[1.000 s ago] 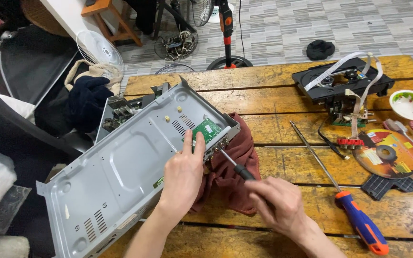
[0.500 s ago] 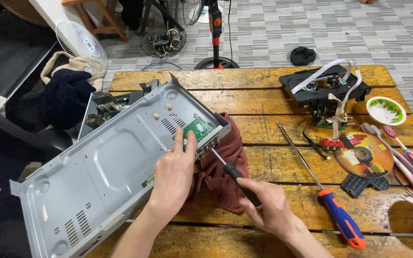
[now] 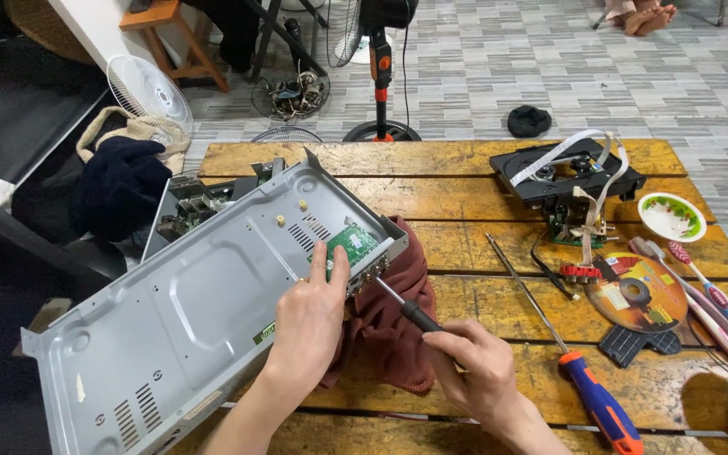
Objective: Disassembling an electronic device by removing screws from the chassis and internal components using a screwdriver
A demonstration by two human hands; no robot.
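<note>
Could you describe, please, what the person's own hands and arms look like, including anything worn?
Both the left hand and right hand are bare: no gloves, rings or watch show. The forearms are uncovered too, with no sleeve visible up to the picture's edge. Fingers are slim, nails short and unpainted.

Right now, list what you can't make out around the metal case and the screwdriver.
Head view:
- Screwdriver tip: hidden by the metal case edge.
- Screwdriver handle end: wrapped in the right hand.
- Case underside: faces away.
- Case's lower corner: cut off by the frame's bottom edge.
- Left hand palm: pressed flat on the case.
</note>
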